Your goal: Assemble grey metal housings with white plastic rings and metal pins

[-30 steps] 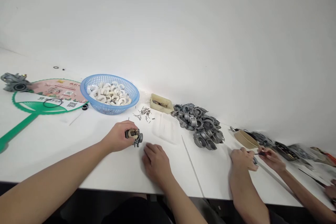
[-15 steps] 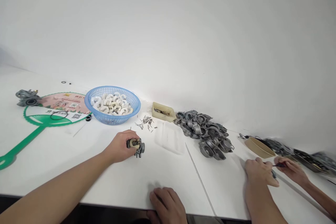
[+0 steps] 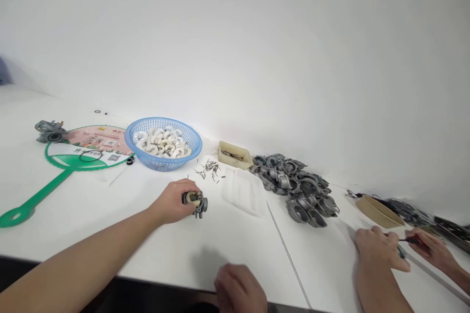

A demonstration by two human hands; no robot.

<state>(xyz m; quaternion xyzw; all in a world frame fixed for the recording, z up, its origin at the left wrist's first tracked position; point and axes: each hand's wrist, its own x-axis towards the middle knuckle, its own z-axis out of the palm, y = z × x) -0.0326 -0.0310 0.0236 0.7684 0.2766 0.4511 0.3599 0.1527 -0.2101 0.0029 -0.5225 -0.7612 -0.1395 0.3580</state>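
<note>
My left hand [image 3: 176, 201] is closed around a small grey carburetor [image 3: 201, 204], just above the white table. A cream-coloured, curved float [image 3: 193, 198] sits on the carburetor's upper side, by my thumb and fingers. At the table's front edge is my right hand [image 3: 240, 287], slightly blurred, its fingers curled in. Whatever it may hold is hidden. Beyond my left hand lie several thin metal pins [image 3: 210, 169] in a loose scatter. A blue basket [image 3: 163, 164] full of white and cream floats [image 3: 161, 144] stands behind them.
Grey metal carburetor parts [image 3: 293, 183] are heaped right of a cream tray [image 3: 235, 155] and a clear plastic tray [image 3: 242, 193]. A green-handled fan [image 3: 86, 149] and another carburetor [image 3: 50, 132] lie left. At right, a co-worker's hands [image 3: 378, 247] work near a tan container [image 3: 378, 211].
The view has shifted slightly, so most things appear farther right. My right hand has curled its fingers and lifted a little off the table edge. My left hand keeps its hold on the carburetor.
</note>
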